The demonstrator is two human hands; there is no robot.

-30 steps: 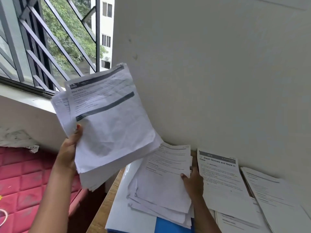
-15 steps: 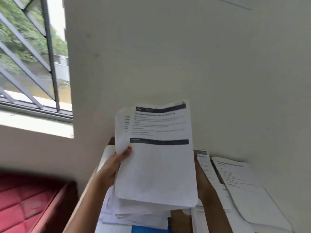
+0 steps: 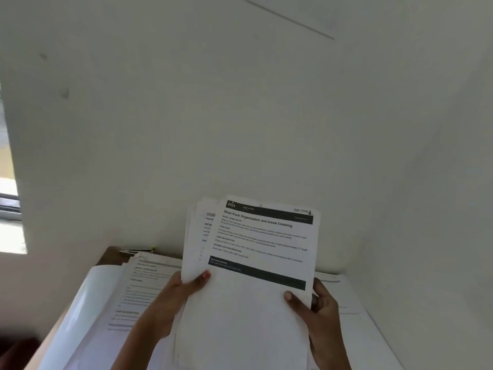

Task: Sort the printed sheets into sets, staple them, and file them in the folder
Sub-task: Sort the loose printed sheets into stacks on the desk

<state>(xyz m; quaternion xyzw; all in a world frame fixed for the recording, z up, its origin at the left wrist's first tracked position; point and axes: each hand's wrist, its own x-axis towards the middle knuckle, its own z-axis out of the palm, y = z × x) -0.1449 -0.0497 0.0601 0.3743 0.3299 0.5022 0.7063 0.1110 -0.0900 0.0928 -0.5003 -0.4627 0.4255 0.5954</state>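
Seen from the head camera, a person holds a stack of printed sheets (image 3: 248, 316) upright in front of a pale wall (image 3: 240, 102), above the far end of a wooden table (image 3: 108, 254). The left hand (image 3: 170, 303) grips the stack at its left edge, thumb pressed flat on the front page and fingers hidden behind the paper. The right hand (image 3: 318, 313) clamps the right edge, thumb on the front and fingers curled round the side. The top sheet (image 3: 264, 236) bears a dark header band with the number 2723 and "SECTION 4", the title "Shoe Rack Organization and Insole Cleaning", and a second dark band across its middle; its lower half is blank. Behind it, the pages fan out a little to the left, showing their printed margins. Below the raised stack, more printed pages (image 3: 138, 289) lie flat on the table at left, partly resting on a glossy white sheet (image 3: 80, 311) that curls at its outer edge; whether this is a folder cover cannot be told. Further papers (image 3: 354, 316) lie on the table at right, against the wall. A thin dark object (image 3: 138, 250) sits at the table's far left corner, too small to identify. A strip of bright window (image 3: 8, 209) shows at the left edge.
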